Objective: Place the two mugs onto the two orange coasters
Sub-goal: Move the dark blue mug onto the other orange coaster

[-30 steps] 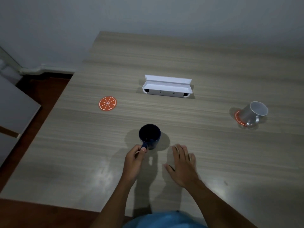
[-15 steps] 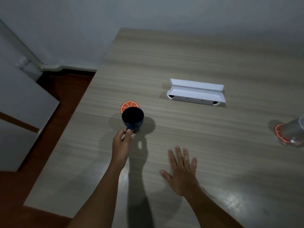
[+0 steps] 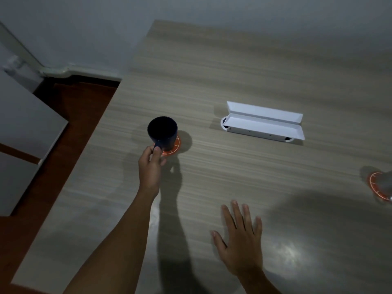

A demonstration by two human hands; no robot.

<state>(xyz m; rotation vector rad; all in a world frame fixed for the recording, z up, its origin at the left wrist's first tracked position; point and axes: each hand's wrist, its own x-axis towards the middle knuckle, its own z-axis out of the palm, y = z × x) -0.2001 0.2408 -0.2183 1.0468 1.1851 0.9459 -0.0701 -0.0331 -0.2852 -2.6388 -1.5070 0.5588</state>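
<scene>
A dark blue mug (image 3: 162, 132) stands over the left orange coaster (image 3: 173, 147), covering most of it; whether it rests on the coaster or hovers just above it I cannot tell. My left hand (image 3: 151, 164) pinches the mug's handle from the near side. My right hand (image 3: 239, 240) lies flat, fingers spread, on the table near the front. At the right edge of the view the second orange coaster (image 3: 374, 183) carries a silver mug (image 3: 387, 183), which is mostly cut off.
A white open box (image 3: 263, 122) lies on the wooden table (image 3: 233, 77) behind the middle. The table's left edge runs close to the blue mug, with red-brown floor (image 3: 74, 115) and a grey cabinet (image 3: 23, 132) beyond it.
My left hand has carried the blue mug from the table's middle leftward and onto the left coaster. The view has swung left, so the silver mug slid to the right edge.
</scene>
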